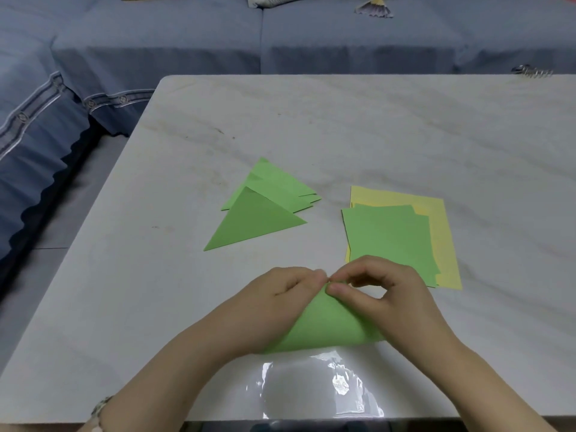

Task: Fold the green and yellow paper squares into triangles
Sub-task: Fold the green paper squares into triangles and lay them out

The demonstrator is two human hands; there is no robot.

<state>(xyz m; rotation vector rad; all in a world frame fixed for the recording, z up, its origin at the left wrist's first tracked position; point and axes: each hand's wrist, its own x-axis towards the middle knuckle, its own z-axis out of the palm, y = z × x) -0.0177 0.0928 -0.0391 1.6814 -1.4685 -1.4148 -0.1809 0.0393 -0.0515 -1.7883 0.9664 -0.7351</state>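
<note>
Head view: both hands meet at the near middle of the table. The left hand and right hand have their fingers curled and pinch the far corner of a green sheet, fingertips almost touching each other. The sheet lies bent over on itself under the hands, its near edge rounded, not pressed flat.

Beyond the hands, to the left, lie the folded triangles – all green, one on top and several fanned out behind it. To the right, just past the right hand, is a stack of green squares resting on yellow squares, whose edges show at the far and right sides.

A clear plastic film shines on the table's near edge. A small metal coil sits at the far right edge – I cannot tell what it is. A blue sofa stands behind and to the left of the table.
</note>
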